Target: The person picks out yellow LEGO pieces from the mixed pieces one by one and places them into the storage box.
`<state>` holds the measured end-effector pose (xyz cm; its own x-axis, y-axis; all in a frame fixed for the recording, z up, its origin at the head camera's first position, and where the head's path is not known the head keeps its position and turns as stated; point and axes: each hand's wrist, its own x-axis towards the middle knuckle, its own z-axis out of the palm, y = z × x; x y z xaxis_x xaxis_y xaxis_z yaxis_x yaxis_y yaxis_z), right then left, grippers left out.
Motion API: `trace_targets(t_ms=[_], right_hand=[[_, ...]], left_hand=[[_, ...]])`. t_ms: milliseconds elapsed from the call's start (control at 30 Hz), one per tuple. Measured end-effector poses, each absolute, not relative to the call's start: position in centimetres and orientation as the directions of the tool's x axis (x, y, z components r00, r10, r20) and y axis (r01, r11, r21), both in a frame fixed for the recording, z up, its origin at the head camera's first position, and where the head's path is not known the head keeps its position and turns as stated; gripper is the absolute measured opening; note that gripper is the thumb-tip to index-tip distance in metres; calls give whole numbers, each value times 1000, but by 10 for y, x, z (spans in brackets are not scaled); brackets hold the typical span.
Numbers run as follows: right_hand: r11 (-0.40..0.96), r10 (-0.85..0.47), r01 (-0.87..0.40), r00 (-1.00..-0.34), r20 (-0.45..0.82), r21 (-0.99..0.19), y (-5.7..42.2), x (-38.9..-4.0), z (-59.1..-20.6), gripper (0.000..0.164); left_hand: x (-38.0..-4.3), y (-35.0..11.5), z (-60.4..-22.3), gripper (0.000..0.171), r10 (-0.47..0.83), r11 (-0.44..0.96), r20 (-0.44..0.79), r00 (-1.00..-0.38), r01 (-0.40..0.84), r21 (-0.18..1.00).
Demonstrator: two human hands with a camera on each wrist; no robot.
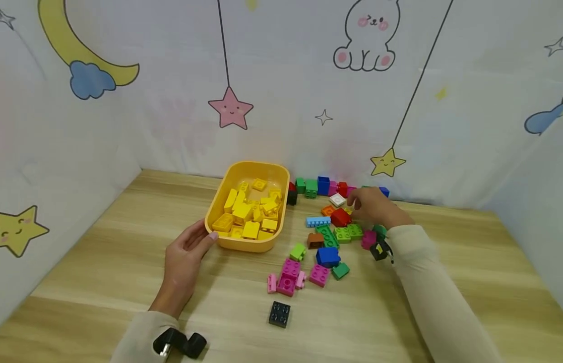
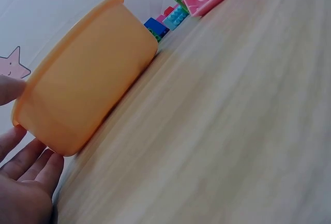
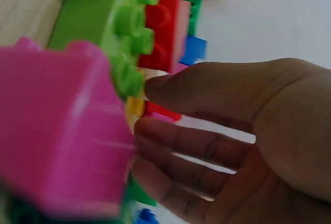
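Note:
My left hand (image 1: pixel 186 259) grips the near left corner of a yellow-orange plastic bin (image 1: pixel 245 245), thumb on the rim and fingers against the outer wall. Inside the bin lie several yellow toy bricks (image 1: pixel 251 230). My right hand (image 1: pixel 376 207) reaches over the loose bricks at the back right. In the right wrist view, its thumb and fingertips stand apart beside a small yellow brick (image 3: pixel 135 107), which is mostly hidden; whether they touch it is unclear. Near that hand are a red brick (image 1: pixel 340 218), a white brick (image 1: pixel 337 199) and lime green bricks (image 1: pixel 355 231).
A row of green, blue, pink and red bricks (image 1: pixel 323 185) runs along the back wall. Nearer lie magenta bricks (image 1: pixel 319 275), a blue brick (image 1: pixel 328 257) and a black brick (image 1: pixel 279 314). A printed cloth wall (image 1: pixel 286 141) bounds the wooden table (image 1: pixel 127 242).

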<state>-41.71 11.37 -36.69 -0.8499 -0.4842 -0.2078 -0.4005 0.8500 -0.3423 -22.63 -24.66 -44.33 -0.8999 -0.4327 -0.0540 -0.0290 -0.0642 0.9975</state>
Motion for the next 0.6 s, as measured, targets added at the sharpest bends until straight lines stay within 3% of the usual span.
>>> trace_targets(t_ms=[167, 267, 433, 600], right_hand=[[880, -437, -341, -853, -286, -330, 111, -425, -381, 16], [889, -419, -330, -866, -272, -319, 113, -422, -381, 15], [853, -455, -414, -888, -63, -319, 103, -405, -355, 15], [707, -592, -587, -796, 124, -394, 64, -376, -323, 15]], left_hand=[[-224, -246, -449, 51, -444, -90, -46, -895, -6, 996], [-223, -245, -451, 51, -447, -97, -38, -894, 6, 995], [-224, -246, -449, 53, -440, -91, -21, -898, 21, 996], [-225, -247, -447, 51, -445, -87, -11, -896, 31, 996]])
